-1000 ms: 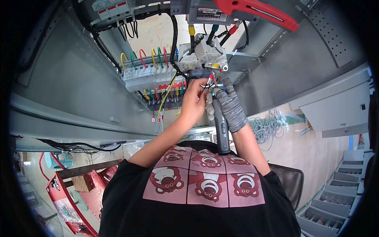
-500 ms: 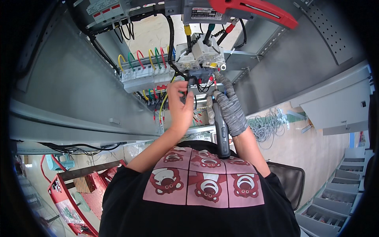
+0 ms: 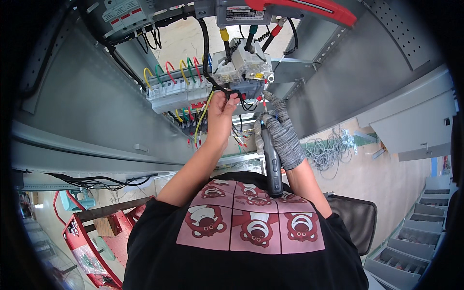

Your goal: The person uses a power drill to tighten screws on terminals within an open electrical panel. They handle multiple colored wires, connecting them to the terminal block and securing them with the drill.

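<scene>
Bare, with fingers pinched together, my left hand grips a bundle of black wires just below the dark terminal block. The wires end in red and white tips. In a grey knit glove, my right hand is wrapped round a dark grey electric screwdriver. The screwdriver stands nearly upright in the view, its bit pointing up at the wire ends by the block. Gloved fingers reach up beside the bit; exactly what the tip touches is too small to tell. A yellow-green wire hangs beside my left hand.
A row of breakers with coloured wires sits left of my hands. Above are clear-covered current transformers and a switch with a red handle. Cabinet walls flank both sides. Coiled grey cable lies on the floor; a red cart stands lower left.
My left hand has moved slightly up and closed its fingers on the black wires. My right hand and the screwdriver stay nearly in place. The whole view has shifted slightly.
</scene>
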A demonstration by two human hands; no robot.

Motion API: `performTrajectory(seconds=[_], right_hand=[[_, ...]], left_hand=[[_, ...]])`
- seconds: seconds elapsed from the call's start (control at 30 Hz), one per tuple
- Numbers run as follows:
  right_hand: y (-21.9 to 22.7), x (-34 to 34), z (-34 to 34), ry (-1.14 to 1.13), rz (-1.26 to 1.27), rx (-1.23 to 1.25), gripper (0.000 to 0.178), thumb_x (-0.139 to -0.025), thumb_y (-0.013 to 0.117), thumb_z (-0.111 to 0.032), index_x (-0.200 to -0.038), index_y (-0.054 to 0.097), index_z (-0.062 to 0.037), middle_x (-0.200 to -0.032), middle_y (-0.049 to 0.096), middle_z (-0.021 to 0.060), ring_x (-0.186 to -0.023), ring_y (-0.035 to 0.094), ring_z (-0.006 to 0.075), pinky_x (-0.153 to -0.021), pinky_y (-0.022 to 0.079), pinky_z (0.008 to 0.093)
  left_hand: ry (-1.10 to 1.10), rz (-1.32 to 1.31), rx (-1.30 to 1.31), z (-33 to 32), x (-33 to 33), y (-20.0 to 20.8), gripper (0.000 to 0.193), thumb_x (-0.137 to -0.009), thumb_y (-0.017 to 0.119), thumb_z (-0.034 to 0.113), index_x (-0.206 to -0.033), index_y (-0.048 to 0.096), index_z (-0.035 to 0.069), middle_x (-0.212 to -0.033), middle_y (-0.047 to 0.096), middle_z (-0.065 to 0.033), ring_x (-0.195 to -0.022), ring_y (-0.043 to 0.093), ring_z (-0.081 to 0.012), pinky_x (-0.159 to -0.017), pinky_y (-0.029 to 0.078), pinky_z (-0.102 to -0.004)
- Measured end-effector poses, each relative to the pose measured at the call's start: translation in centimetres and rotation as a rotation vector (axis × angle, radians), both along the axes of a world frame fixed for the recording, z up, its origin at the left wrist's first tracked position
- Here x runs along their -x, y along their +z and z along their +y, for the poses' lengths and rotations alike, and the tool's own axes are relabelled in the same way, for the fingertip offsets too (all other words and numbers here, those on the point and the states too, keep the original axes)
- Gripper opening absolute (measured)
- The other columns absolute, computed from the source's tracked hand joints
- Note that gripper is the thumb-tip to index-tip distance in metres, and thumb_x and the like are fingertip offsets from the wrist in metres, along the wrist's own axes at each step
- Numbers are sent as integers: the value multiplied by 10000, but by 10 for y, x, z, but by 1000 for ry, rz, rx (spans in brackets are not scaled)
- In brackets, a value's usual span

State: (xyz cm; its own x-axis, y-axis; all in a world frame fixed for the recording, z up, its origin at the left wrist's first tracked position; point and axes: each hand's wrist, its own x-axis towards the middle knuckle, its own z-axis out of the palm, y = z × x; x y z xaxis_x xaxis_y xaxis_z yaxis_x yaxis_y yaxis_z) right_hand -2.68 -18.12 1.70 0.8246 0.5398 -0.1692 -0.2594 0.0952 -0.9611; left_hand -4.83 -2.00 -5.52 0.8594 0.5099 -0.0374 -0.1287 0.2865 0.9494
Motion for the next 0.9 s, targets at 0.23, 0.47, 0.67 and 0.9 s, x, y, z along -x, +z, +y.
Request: performTrajectory(seconds=[0.23,0.47,0.67,0.9], right_hand=[[-18,-5,-5,-53,-151,21,529,-920,475,7,-1415,426,-171,-834,625,35,-639,550,65,-575,479,220],[-11,0,-9,-12,-61,-25,540,-916,475,4,-1423,412,-174,-809,619,38,-599,574,90,-537,490,228],[-5,4,-16,-74,-99,5,548,-893,454,-6,-1431,403,-93,-966,604,38,-808,572,88,-748,499,221],[-8,3,-28,-135,-123,-31,534,-917,466,1,-1427,404,-145,-844,600,41,-697,571,78,-618,492,223]], left_hand=[[2,4,29,-8,-3,-2,224,-1020,469,144,-1205,468,17,-1209,604,-115,-1087,595,-183,-926,466,-311],[-39,17,65,-9,0,4,180,-1030,425,131,-1191,449,53,-1242,591,-117,-1118,589,-189,-956,465,-324],[-92,-7,115,-11,-1,7,179,-1022,395,67,-1186,464,52,-1232,600,-117,-1115,598,-205,-939,476,-334],[-181,-68,130,-15,-4,11,138,-1022,395,70,-1136,471,64,-1239,603,-124,-1127,598,-204,-938,487,-343]])
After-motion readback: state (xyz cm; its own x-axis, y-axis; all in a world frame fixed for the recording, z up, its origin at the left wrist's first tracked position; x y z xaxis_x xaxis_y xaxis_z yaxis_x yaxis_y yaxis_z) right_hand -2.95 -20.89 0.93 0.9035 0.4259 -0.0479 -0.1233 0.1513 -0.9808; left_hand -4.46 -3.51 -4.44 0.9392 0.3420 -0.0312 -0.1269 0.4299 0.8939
